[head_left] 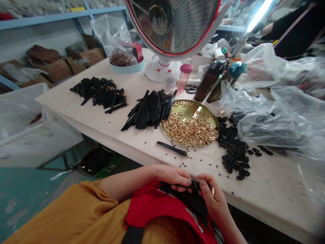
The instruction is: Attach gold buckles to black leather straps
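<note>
Both my hands meet at the table's near edge, over a red bag (157, 206) in my lap. My left hand (175, 177) is closed, pinching a black strap (194, 185). My right hand (212, 198) is closed on the same strap from the right, a ring on one finger. On the table in front lie a round gold tray (189, 107) of small gold buckles, a pile of black straps (149, 110) to its left, and a heap of small black loops (235, 149) to its right. A black tool (172, 148) lies near the edge.
A second pile of black straps (100, 93) lies far left. A large fan-shaped heater (174, 27), a pink-capped bottle (184, 77), scissors (191, 89) and dark bottles (209, 79) stand behind. Clear plastic bags (276, 108) cover the right. Another person (299, 30) sits at the far right.
</note>
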`<state>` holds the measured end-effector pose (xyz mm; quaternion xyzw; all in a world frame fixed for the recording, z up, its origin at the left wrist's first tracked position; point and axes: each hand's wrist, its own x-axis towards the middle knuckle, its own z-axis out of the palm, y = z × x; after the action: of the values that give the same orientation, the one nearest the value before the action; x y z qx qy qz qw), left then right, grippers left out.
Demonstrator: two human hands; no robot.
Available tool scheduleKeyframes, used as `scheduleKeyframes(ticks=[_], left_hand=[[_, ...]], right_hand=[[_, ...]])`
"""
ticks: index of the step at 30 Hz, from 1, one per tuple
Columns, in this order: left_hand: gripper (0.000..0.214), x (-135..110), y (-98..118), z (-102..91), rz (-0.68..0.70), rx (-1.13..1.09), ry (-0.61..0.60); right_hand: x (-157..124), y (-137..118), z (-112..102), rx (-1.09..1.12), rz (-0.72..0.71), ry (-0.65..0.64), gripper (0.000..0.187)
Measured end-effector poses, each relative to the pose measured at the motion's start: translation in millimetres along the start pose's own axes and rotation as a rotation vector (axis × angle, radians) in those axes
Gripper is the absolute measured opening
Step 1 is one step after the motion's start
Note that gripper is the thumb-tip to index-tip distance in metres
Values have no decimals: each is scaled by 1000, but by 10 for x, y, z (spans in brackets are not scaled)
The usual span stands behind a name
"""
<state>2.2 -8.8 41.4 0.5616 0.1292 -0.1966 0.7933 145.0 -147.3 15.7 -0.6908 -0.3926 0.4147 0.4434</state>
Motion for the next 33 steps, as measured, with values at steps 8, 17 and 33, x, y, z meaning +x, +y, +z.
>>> scheduleKeyframes(ticks=[8, 17, 33], left_hand=[[43, 145, -206, 100, -2, -156, 93], [22, 74, 2, 116, 36, 201, 267], [29, 87, 11, 138, 75, 685, 362]], right_hand=[[-26, -18, -41, 31, 14, -86, 25], [29, -26, -92, 124, 118, -23, 30], [23, -15, -152, -286, -131, -162, 14]])
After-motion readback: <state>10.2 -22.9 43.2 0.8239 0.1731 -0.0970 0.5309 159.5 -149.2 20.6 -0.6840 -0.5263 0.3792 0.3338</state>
